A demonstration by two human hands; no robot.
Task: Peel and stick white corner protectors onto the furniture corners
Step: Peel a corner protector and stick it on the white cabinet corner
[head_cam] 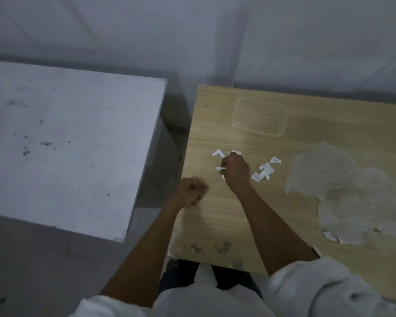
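Two tabletops stand side by side: a white tabletop (73,138) on the left and a wooden tabletop (215,216) on the right. Two hands are over the wooden one. The right hand (236,171) is curled and pinches a small white piece (220,168) at its fingertips. The left hand (191,191) is curled up near the left edge; I cannot tell if it holds anything. By the right hand lie one bent piece (217,153) on its far left side, one little piece (275,160) further right, and a heap of white corner protectors (264,172), too jumbled to count.
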